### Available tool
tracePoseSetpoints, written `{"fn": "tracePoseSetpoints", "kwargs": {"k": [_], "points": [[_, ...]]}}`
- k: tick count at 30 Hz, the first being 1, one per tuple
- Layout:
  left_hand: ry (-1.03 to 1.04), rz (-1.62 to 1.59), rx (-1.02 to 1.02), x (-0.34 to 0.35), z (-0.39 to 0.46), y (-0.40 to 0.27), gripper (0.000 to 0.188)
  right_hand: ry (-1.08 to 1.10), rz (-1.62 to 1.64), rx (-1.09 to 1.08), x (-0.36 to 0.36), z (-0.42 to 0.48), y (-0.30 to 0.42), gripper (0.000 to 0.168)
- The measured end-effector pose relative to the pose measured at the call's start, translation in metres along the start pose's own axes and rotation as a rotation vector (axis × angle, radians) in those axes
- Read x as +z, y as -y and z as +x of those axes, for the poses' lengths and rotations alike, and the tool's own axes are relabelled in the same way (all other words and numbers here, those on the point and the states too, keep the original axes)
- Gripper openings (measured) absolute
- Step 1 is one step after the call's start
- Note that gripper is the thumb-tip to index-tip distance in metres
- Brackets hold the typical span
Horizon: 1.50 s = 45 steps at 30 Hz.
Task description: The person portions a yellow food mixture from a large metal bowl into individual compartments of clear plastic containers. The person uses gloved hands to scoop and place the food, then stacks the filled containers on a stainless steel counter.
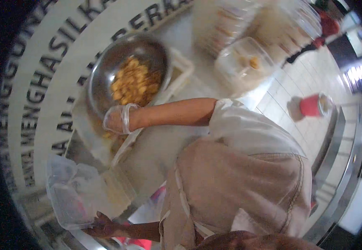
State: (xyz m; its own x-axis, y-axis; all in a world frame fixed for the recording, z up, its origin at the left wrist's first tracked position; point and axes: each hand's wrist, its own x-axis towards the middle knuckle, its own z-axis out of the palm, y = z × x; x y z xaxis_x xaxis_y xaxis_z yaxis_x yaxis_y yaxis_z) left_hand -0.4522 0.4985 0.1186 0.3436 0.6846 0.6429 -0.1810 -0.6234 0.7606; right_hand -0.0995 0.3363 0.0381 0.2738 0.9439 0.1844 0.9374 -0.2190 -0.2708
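Observation:
My right hand [117,119], in a clear plastic glove, reaches over the near rim of a steel bowl [98,75]. Yellow-orange chip-like snack pieces [131,81] lie in the bowl, with browner bits along one side. Below the gloved hand, a few yellow pieces [107,136] show on a pale tray [90,140]. The fingers of that hand are hidden, so its grip is unclear. At the lower left my bare left hand [102,225] grips the edge of a clear plastic container [71,206], its thumb raised at the side.
More clear tubs [118,190] stand beside the held container. Large clear containers [227,25] and an open tub [246,65] with a few yellow bits stand at the far right of the table [156,150]. A red bucket-like container [312,104] is on the tiled floor. Large lettering covers the wall.

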Motion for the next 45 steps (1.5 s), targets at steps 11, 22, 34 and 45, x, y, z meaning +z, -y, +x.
{"fn": "tracePoseSetpoints", "kwargs": {"k": [11, 22, 34, 45], "points": [[0.351, 0.732, 0.325, 0.186, -0.009, -0.015, 0.076, -0.651, 0.194, 1.157, -0.111, -0.456, -0.152, 0.030], [0.494, 0.602, 0.242, 0.261, -0.043, -0.018, 0.071, -0.022, -0.127, 1.032, -0.166, -0.570, -0.198, 0.018], [0.388, 0.609, 0.249, 0.227, -0.069, -0.024, 0.069, -0.258, -0.414, 1.061, -0.094, -0.518, -0.215, 0.016], [0.441, 0.622, 0.150, 0.203, -0.073, -0.010, 0.069, -0.126, -0.252, 1.055, -0.095, -0.474, -0.194, 0.035]]}}
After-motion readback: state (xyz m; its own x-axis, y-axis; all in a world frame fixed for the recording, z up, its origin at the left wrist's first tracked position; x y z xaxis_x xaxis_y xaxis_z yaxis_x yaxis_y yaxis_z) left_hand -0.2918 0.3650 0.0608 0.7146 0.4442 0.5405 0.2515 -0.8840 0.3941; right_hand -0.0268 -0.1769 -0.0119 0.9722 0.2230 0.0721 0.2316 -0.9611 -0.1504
